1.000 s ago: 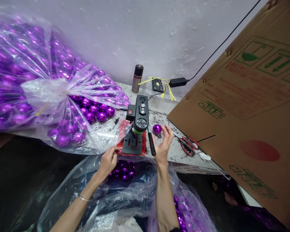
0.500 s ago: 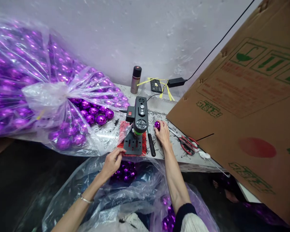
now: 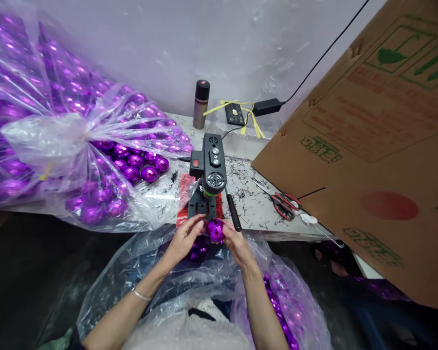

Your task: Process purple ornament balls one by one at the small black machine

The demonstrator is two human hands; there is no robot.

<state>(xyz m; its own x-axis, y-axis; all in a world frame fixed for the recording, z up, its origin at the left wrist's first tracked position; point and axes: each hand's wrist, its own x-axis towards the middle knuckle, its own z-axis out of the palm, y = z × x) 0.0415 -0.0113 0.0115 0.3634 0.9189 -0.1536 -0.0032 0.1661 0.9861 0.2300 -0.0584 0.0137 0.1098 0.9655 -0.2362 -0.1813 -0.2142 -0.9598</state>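
A shiny purple ball (image 3: 215, 229) sits between both my hands, just in front of the table edge. My left hand (image 3: 185, 239) curls its fingers against the ball's left side. My right hand (image 3: 234, 243) grips it from the right. Directly behind the ball stands a small black bench machine (image 3: 211, 167) with a red switch, its base on a red mat (image 3: 184, 194). Below my hands an open clear plastic bag (image 3: 156, 277) holds more purple balls (image 3: 198, 248).
A big tied clear bag of purple balls (image 3: 58, 141) fills the left of the table. Red-handled scissors (image 3: 284, 204) lie right of the machine. A large cardboard box (image 3: 372, 155) leans at the right. A spray can (image 3: 200, 97), power adapter (image 3: 266, 106) and cable sit by the wall.
My right hand brought the purple ball from the table beside the machine down toward me. My left hand rose from the bag to meet it; both now hold the ball.
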